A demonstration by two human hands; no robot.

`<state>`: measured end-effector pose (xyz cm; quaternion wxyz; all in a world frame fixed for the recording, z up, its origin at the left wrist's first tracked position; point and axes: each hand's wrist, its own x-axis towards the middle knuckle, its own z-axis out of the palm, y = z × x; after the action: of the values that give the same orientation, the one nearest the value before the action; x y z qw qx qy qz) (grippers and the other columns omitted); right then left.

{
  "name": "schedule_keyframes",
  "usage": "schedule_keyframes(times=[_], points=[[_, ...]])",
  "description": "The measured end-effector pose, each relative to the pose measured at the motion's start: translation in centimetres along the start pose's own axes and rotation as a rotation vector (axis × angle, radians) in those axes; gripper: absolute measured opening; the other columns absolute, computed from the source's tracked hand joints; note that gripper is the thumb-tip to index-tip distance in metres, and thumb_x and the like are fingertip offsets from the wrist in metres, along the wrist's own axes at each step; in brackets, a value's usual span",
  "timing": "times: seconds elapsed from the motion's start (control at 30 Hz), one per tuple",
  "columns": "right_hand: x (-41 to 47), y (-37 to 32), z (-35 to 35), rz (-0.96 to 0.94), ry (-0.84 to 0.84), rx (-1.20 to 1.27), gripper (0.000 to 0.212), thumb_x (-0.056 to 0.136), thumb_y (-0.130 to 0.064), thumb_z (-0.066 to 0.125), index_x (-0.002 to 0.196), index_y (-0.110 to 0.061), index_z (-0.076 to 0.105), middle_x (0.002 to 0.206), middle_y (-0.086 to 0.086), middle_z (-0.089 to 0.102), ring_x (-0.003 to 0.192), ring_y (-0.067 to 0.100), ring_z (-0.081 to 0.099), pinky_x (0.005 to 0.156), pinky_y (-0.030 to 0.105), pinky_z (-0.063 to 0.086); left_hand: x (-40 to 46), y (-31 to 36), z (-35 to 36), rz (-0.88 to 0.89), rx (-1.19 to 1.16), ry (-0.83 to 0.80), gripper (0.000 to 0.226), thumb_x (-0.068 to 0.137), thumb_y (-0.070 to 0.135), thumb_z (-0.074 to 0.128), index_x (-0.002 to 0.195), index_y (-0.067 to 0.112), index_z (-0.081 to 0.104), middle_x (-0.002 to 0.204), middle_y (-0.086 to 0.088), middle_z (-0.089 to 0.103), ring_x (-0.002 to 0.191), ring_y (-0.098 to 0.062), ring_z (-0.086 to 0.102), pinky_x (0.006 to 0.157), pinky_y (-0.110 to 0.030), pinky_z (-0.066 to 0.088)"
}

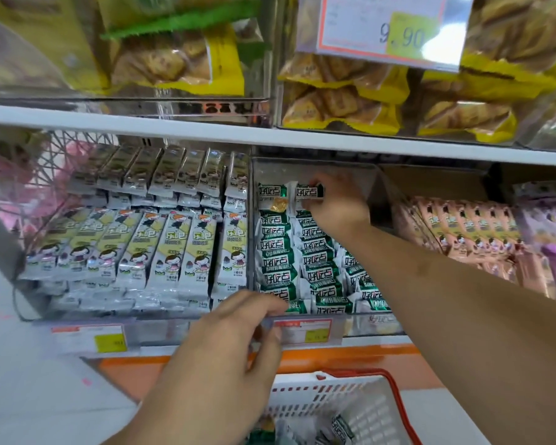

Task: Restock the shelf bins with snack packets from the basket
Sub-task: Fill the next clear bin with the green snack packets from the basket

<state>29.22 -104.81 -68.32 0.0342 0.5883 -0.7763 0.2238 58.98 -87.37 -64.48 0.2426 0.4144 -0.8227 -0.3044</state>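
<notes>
My right hand [337, 207] reaches deep into the clear middle bin [315, 168] and pinches a green-and-white snack packet [308, 191] at the back of the rows. The bin holds several rows of the same green-and-white packets [315, 261]. My left hand [238, 335] grips the bin's front lip, thumb by the price tag [302, 330]. Below, the white basket [302, 403] with red handle [392, 399] holds a few more packets [341, 427].
A left bin [135, 245] is packed with white-and-yellow cartoon packets. Pink packets [469, 232] fill the bin on the right. The upper shelf [270, 133] carries yellow biscuit bags [344, 101] and a hanging 9.90 price card [389, 24]. An orange shelf edge [350, 356] runs below.
</notes>
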Motion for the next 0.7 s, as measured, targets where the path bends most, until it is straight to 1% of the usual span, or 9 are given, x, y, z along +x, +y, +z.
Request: schedule_keyframes(times=[0.1,0.2,0.27,0.37,0.43,0.5,0.57,0.6,0.7], points=[[-0.5,0.2,-0.1,0.006,-0.003,0.038,0.045,0.087,-0.055,0.072,0.127,-0.042,0.057,0.129,0.007,0.052,0.112,0.031,0.059,0.092,0.042,0.057,-0.1,-0.1,0.1,0.010,0.006,-0.002,0.027,0.099,0.038,0.058,0.121,0.053,0.057,0.116,0.039,0.048,0.103,0.011,0.057,0.080,-0.006,0.044],[-1.6,0.2,-0.9,0.008,-0.003,0.059,0.058,0.088,-0.062,0.069,0.139,-0.040,0.053,0.127,0.009,0.053,0.111,0.028,0.058,0.090,0.039,0.057,0.0,-0.2,0.1,-0.007,0.011,-0.012,0.027,0.100,0.038,0.057,0.124,0.050,0.058,0.117,0.043,0.046,0.104,0.011,0.055,0.083,-0.010,0.048],[-3.2,-0.1,-2.5,-0.009,0.012,0.077,0.061,0.088,-0.064,0.065,0.142,-0.038,0.052,0.122,0.008,0.057,0.104,0.026,0.062,0.085,0.037,0.058,-0.1,-0.1,-0.1,-0.013,0.008,-0.026,0.030,0.102,0.036,0.057,0.129,0.047,0.059,0.114,0.040,0.051,0.104,0.011,0.055,0.084,-0.010,0.048],[-6.9,-1.4,-6.4,-0.046,0.035,0.094,0.054,0.094,-0.055,0.062,0.141,-0.029,0.056,0.105,0.006,0.067,0.078,0.023,0.066,0.073,0.037,0.060,-0.6,0.4,-0.8,-0.028,-0.008,-0.041,0.034,0.102,0.034,0.058,0.134,0.045,0.058,0.113,0.034,0.056,0.101,0.011,0.057,0.084,-0.009,0.048],[-10.4,-2.7,-9.0,-0.055,0.045,0.145,0.043,0.099,-0.044,0.064,0.134,-0.020,0.057,0.110,0.006,0.062,0.083,0.020,0.058,0.076,0.036,0.052,-1.1,0.5,-1.0,-0.042,-0.014,-0.054,0.032,0.102,0.033,0.059,0.132,0.043,0.059,0.114,0.027,0.058,0.097,0.008,0.059,0.083,-0.012,0.050],[-14.3,-3.8,-11.2,-0.078,0.050,0.293,0.037,0.099,-0.037,0.066,0.129,-0.020,0.053,0.103,0.001,0.056,0.080,0.019,0.054,0.073,0.039,0.049,-1.7,0.4,-1.2,-0.050,-0.022,-0.048,0.027,0.100,0.030,0.061,0.126,0.039,0.062,0.109,0.022,0.061,0.094,0.006,0.060,0.076,-0.008,0.048],[-18.8,-4.7,-12.5,-0.109,-0.024,0.404,0.030,0.099,-0.030,0.067,0.124,-0.022,0.052,0.093,-0.002,0.057,0.074,0.017,0.056,0.066,0.038,0.049,-2.6,0.2,-1.4,-0.072,-0.063,-0.054,0.020,0.100,0.028,0.061,0.118,0.036,0.065,0.102,0.020,0.064,0.092,0.006,0.061,0.069,-0.006,0.046],[-21.2,-4.9,-12.5,-0.130,-0.096,0.437,0.026,0.099,-0.026,0.067,0.120,-0.023,0.052,0.089,-0.003,0.058,0.072,0.016,0.056,0.064,0.035,0.049,-3.1,-0.1,-1.4,-0.096,-0.079,-0.071,0.016,0.100,0.027,0.061,0.113,0.035,0.066,0.098,0.020,0.066,0.091,0.005,0.063,0.070,-0.008,0.047],[-27.3,-4.7,-10.3,-0.169,-0.368,0.446,0.019,0.099,-0.025,0.067,0.111,-0.024,0.053,0.085,-0.004,0.061,0.073,0.016,0.059,0.065,0.035,0.049,-4.9,-2.0,-0.8,-0.173,-0.025,-0.168,0.007,0.099,0.030,0.062,0.102,0.032,0.068,0.095,0.017,0.069,0.091,-0.003,0.066,0.080,-0.023,0.052]])
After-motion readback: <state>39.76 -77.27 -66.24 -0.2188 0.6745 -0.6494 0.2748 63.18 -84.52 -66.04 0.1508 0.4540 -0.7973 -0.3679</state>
